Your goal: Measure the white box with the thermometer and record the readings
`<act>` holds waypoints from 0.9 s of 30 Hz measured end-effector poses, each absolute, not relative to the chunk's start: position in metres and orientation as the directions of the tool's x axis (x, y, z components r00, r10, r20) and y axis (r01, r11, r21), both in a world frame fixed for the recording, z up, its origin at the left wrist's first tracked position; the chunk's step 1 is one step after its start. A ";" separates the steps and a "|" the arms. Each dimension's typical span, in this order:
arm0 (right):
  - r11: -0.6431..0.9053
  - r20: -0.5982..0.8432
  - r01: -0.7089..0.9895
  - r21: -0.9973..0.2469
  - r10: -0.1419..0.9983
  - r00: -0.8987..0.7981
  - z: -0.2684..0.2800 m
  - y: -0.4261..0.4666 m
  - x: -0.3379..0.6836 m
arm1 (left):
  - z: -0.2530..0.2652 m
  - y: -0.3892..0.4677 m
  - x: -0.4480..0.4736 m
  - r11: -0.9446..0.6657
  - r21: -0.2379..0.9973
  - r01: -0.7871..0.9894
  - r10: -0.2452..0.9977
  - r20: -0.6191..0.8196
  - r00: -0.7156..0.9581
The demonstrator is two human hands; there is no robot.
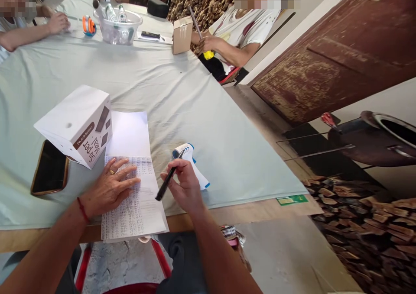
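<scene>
My left hand (112,185) lies flat, fingers spread, on the written page of an open notebook (143,216). A ring and a red wrist cord show on it. The notebook's far page is blank, and the near page hangs slightly over the table edge. Just right of the notebook, my right hand (183,183) grips a black pen (168,181), held tilted above the table. Beyond that hand rests a white and blue infrared thermometer (198,172). A white box (76,121) printed "Super Meal" stands beside the notebook, with a dark smartphone (50,168) to its left.
Farther back are a clear basin (118,30) of bottles, an orange and blue tape roll (89,25) and a cardboard box (182,34). A person (240,34) sits at the right side, and another person's hand (58,23) rests at left. Firewood (367,233) is stacked at right.
</scene>
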State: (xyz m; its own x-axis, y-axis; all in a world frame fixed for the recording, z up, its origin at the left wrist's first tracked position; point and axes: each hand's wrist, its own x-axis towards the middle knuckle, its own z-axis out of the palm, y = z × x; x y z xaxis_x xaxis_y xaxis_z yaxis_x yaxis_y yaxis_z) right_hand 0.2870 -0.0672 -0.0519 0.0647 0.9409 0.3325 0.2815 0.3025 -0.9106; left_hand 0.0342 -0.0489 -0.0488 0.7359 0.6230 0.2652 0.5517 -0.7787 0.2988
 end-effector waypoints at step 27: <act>0.012 0.044 0.187 -0.982 0.985 0.168 -0.053 -0.073 0.256 | -0.051 -0.049 0.033 -0.782 0.277 0.558 0.618 0.232 0.751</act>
